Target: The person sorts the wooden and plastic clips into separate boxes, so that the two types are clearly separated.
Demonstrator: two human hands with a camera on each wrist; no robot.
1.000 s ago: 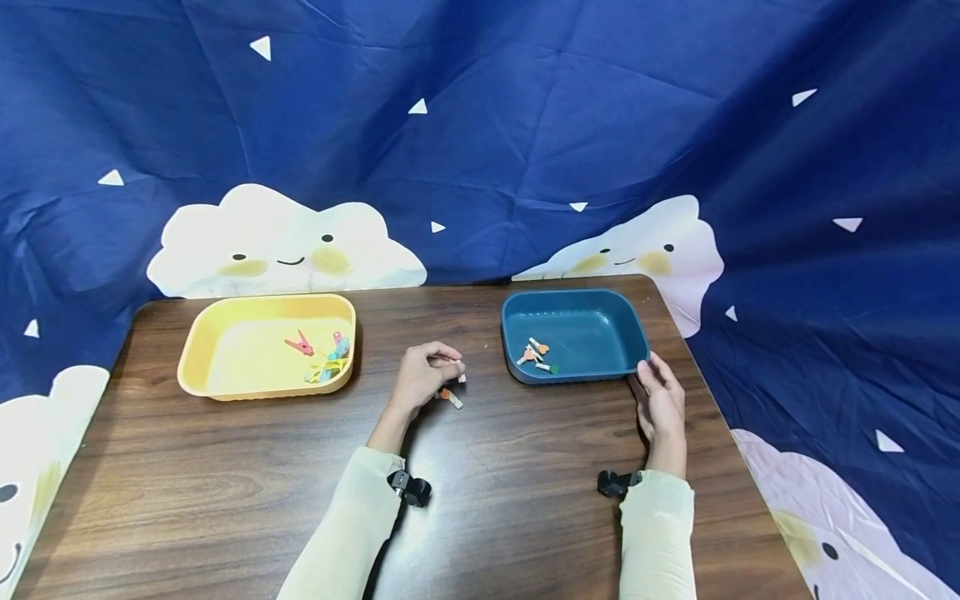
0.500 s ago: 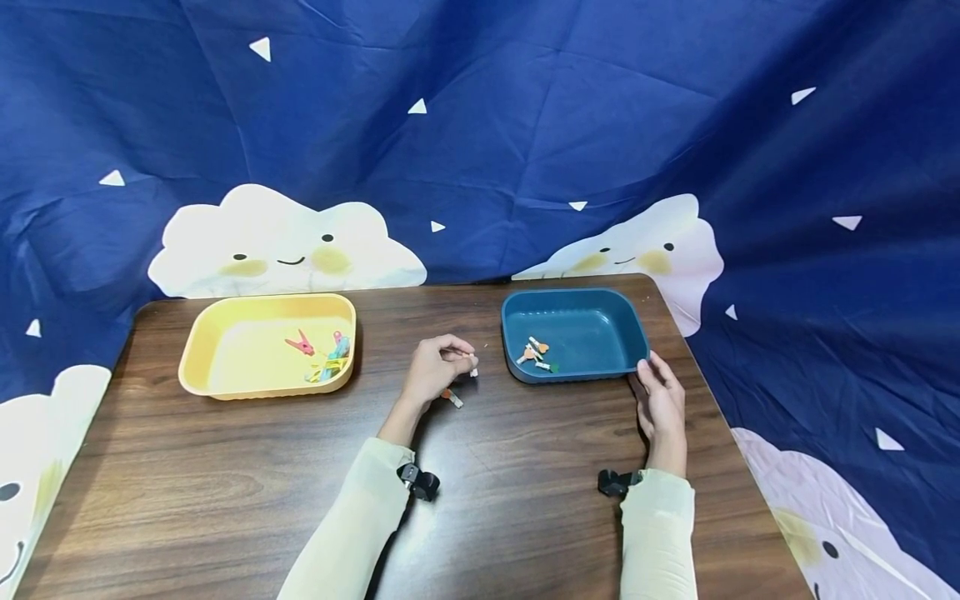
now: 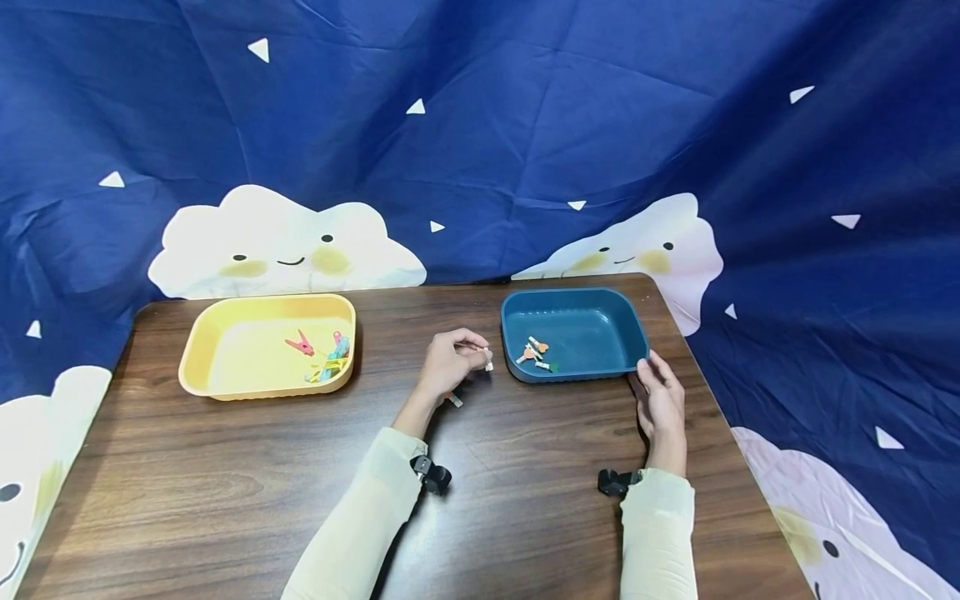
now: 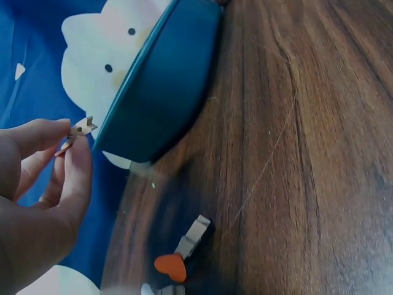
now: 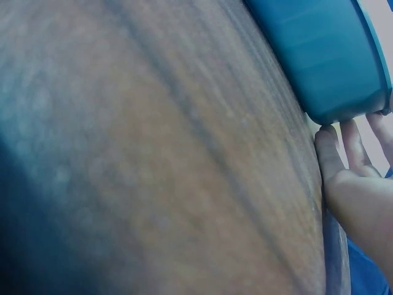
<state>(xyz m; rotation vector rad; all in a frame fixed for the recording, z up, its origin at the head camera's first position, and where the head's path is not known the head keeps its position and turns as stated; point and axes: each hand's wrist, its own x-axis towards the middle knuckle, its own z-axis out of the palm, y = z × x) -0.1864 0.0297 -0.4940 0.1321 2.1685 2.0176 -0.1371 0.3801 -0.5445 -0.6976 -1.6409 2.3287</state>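
My left hand (image 3: 453, 362) pinches a small wooden clothespin (image 4: 83, 127) between thumb and fingertips, above the table just left of the blue tray (image 3: 585, 333). Under that hand lies another small clothespin (image 4: 193, 236) with an orange heart; part of a further pale one (image 4: 167, 290) shows at the left wrist view's lower edge. At the tray's near right corner, my right hand (image 3: 663, 404) touches the outer wall and rim, its fingers (image 5: 353, 144) fairly straight. Several small clothespins (image 3: 527, 355) with orange and green ends lie inside the tray's left part.
A yellow tray (image 3: 225, 390) stands at the table's back left. In it are a pink clothespin (image 3: 302, 342) and several coloured ones (image 3: 330, 363) at its right end. A blue curtain (image 3: 480, 125) with clouds hangs behind the wooden table (image 3: 187, 483).
The left hand has moved right and slightly away from me with the pinched clothespin, nearing the blue tray. My right hand and both trays have stayed in place.
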